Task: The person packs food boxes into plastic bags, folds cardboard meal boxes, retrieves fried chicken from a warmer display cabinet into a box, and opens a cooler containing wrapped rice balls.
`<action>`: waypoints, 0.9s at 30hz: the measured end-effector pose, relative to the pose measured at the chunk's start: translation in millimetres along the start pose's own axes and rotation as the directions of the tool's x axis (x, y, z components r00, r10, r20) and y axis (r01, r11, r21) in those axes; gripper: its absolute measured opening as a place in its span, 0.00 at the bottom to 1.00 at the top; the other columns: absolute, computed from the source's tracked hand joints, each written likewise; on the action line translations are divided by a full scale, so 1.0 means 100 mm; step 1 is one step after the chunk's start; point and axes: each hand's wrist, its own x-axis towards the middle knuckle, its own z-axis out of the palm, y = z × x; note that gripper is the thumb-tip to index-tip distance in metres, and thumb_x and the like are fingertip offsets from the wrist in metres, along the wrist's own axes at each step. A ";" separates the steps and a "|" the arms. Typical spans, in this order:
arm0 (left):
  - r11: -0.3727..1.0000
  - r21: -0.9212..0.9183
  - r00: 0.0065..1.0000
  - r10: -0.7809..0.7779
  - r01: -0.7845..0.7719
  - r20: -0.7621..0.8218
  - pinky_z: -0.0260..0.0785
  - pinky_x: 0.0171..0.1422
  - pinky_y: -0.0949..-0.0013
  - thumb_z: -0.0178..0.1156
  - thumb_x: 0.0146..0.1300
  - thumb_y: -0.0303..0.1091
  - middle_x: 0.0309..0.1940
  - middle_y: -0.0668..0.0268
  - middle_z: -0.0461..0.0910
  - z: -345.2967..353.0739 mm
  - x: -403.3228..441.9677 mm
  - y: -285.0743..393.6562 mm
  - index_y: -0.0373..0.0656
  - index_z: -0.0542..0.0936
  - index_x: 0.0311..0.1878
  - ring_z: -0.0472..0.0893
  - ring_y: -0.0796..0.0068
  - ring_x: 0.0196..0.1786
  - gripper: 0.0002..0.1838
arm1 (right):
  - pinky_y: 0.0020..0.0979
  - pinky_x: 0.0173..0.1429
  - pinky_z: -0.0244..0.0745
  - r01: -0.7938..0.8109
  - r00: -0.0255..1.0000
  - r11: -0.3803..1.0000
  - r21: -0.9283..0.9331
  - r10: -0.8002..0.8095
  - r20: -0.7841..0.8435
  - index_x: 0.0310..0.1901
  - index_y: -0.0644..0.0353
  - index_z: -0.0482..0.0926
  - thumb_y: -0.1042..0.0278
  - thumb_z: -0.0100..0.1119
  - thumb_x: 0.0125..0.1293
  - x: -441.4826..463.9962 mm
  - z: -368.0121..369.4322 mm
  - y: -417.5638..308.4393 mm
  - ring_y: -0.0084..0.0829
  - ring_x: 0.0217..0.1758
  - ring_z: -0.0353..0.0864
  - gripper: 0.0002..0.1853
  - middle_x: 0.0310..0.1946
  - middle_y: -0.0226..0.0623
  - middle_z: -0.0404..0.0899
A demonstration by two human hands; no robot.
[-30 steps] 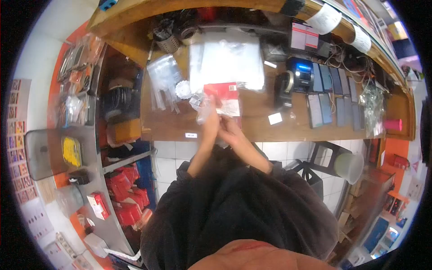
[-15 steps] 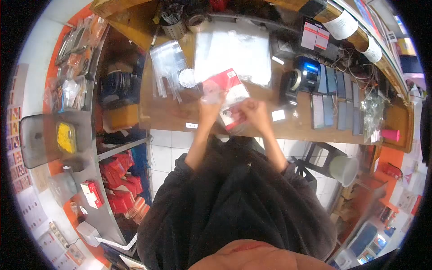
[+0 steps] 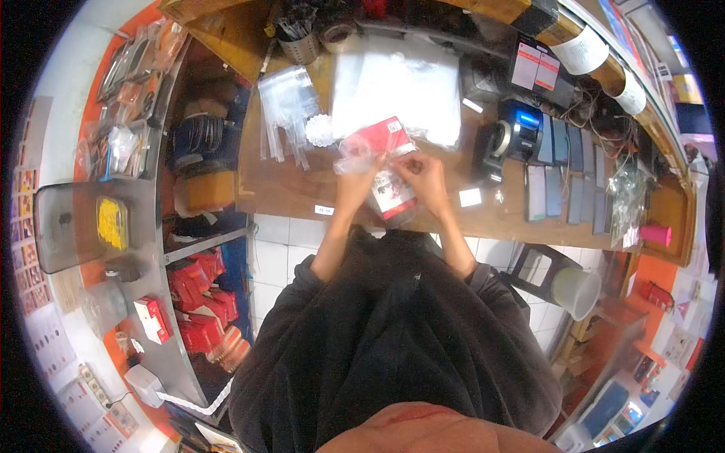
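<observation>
Red-and-white packet (image 3: 393, 196) sits at the counter's (image 3: 291, 190) near edge, around the middle, lower end sticking out past the edge, tilted. Left hand (image 3: 358, 183) is closed on the packet's left side, crumpled clear film (image 3: 353, 157) bunched just by its fingers. Right hand (image 3: 424, 177) is narrow, fingertips pinched on the packet's right side; exact finger contact too blurry to tell. White sheet stack (image 3: 396, 87) lies beyond the packet toward the far edge. Clear bags (image 3: 289, 98) near the far left corner, white scalloped disc (image 3: 319, 130) just beside them. Small label (image 3: 324, 210) by the near edge, left of the packet; white card (image 3: 470, 198) right of the right hand. Blue-lit device (image 3: 522, 130) and rows of phones (image 3: 553, 192) toward the right end, pink cup (image 3: 656, 235) near the near right corner.
</observation>
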 end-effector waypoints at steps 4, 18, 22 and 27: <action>0.998 -0.057 0.997 -0.014 0.018 0.071 0.68 0.43 0.69 0.62 0.58 0.50 0.33 0.63 0.80 -0.02 -0.02 0.03 0.37 0.81 0.41 0.76 0.74 0.36 0.22 | 0.24 0.36 0.74 -0.055 0.998 0.998 0.040 0.057 -0.031 0.34 0.67 0.83 0.72 0.64 0.56 -0.02 0.02 0.00 0.17 0.30 0.76 0.08 0.27 0.33 0.82; 0.750 0.505 0.893 0.437 -0.427 0.106 0.48 0.58 0.52 0.64 0.50 0.40 0.44 0.62 0.71 -0.02 0.04 0.10 0.48 0.70 0.51 0.66 0.61 0.53 0.24 | 0.29 0.42 0.74 0.120 0.992 0.993 0.016 -0.119 -0.045 0.37 0.65 0.79 0.70 0.61 0.59 0.05 0.00 -0.02 0.28 0.34 0.79 0.08 0.30 0.38 0.80; 0.586 0.489 0.763 0.514 -0.646 0.392 0.47 0.59 0.51 0.62 0.44 0.35 0.46 0.67 0.70 0.03 0.07 0.21 0.46 0.77 0.40 0.66 0.62 0.52 0.16 | 0.31 0.43 0.72 0.164 0.960 0.975 -0.147 -0.192 -0.202 0.37 0.67 0.76 0.73 0.58 0.61 0.11 0.04 0.04 0.33 0.35 0.78 0.07 0.29 0.44 0.77; 0.560 0.522 0.766 0.467 -0.643 0.443 0.45 0.62 0.51 0.60 0.46 0.35 0.46 0.67 0.71 0.00 0.08 0.27 0.46 0.76 0.42 0.65 0.63 0.54 0.17 | 0.31 0.42 0.72 0.140 0.924 0.979 -0.151 -0.184 -0.336 0.36 0.67 0.75 0.73 0.57 0.62 0.17 0.10 0.09 0.32 0.34 0.77 0.06 0.29 0.45 0.78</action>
